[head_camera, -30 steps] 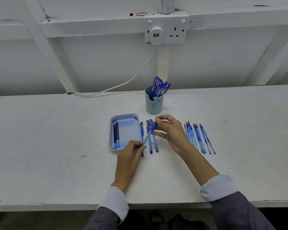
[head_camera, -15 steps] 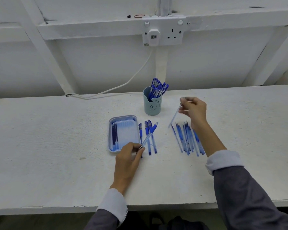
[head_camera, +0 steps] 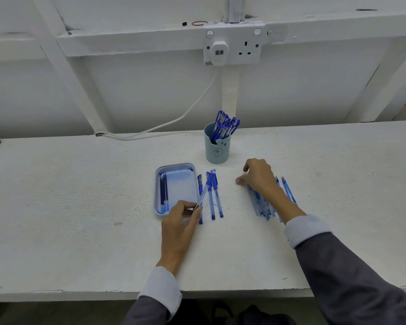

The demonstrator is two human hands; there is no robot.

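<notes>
Pens all over this one. The left hand [head_camera: 181, 221] pinches a blue pen [head_camera: 206, 189] by its metal tip near the front right corner of the tray [head_camera: 174, 165]. The barrel slants up and away, crossing over the row of pens [head_camera: 219, 205] lying just beside the tray. The right hand [head_camera: 259, 177] is down on the pile of pen parts [head_camera: 263, 208] towards the right of the worktop [head_camera: 80, 207], fingers curled. I can't tell if it's actually pinching one or just resting on them.

My take: keep the held pen lifted clear of that row, because swinging it low would knock the neat line crooked. With the right hand, go for a single piece at the near edge of the pile instead of raking through it, since those thin bits roll.

Other stuff: a couple of dark refills [head_camera: 163, 193] sit along the tray's left wall. A cup [head_camera: 217, 150] stuffed with pens stands behind, towards the back of the worktop. Further back, a wall socket [head_camera: 232, 46] has a white cable [head_camera: 174, 121] trailing down onto the worktop. The cup is the thing most likely to get bumped when reaching back.
</notes>
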